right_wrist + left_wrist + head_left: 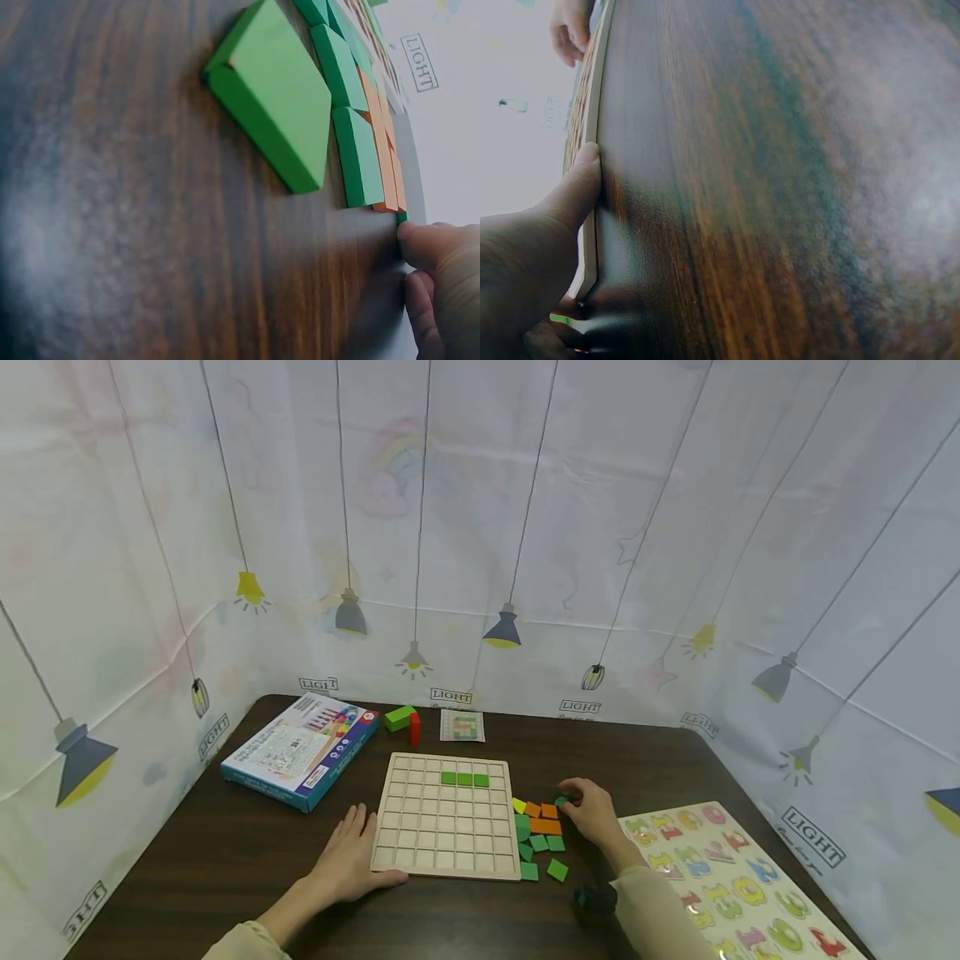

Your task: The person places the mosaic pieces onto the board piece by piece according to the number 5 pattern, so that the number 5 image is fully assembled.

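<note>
A square wooden grid board [433, 828] lies mid-table with three green squares [465, 779] in a row near its far side. At the board's near left corner rests my left hand [339, 860], its thumb along the front edge and its fingers stretched beside the left edge. To the right of the board, my right hand [592, 810] pinches a small dark green block [562, 800] between thumb and fingertips, right beside the orange blocks [545, 827]. Close by lie several green blocks, with one lighter green block [274, 97] set apart at the front.
A game box [300, 747] lies at the back left. Near it are a light green block [400, 718], a red block [415, 728] and a pattern card [462, 726]. A number puzzle board [738, 885] spreads under the right forearm. Patterned curtains enclose the table.
</note>
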`<state>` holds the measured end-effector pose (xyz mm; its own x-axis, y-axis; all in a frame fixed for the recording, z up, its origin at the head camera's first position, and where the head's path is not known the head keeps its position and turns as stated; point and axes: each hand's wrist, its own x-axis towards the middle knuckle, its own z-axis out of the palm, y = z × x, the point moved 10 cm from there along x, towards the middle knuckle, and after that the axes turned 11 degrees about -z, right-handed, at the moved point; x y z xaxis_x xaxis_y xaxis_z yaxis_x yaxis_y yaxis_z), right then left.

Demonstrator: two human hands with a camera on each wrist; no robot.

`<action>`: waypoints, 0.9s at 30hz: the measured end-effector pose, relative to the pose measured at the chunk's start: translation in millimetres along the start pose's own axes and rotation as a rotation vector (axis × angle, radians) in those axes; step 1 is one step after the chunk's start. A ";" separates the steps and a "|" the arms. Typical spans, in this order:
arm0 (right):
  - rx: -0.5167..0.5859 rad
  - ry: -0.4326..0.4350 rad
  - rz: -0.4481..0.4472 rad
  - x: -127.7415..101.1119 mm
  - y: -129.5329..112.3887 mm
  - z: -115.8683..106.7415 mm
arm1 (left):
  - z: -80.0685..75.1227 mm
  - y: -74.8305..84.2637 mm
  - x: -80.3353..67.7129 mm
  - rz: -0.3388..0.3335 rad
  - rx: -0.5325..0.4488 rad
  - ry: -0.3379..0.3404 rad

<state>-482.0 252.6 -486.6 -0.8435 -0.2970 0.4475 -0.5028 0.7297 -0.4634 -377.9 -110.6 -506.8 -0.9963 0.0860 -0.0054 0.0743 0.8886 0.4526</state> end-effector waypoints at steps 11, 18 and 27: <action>0.047 0.047 0.005 16.5 -15.7 9.1 | 0.5 -1.2 -0.2 0.007 -0.005 0.001; 0.137 0.030 -0.098 37.1 -56.3 35.4 | -0.2 -7.0 1.3 -0.004 -0.001 0.012; 0.185 0.009 -0.178 60.5 -91.2 59.1 | 3.5 -3.1 3.0 0.004 -0.021 0.010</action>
<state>-498.4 131.7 -462.5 -0.7371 -0.4052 0.5408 -0.6702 0.5411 -0.5080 -381.0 -111.5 -511.3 -0.9964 0.0852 0.0057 0.0778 0.8788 0.4709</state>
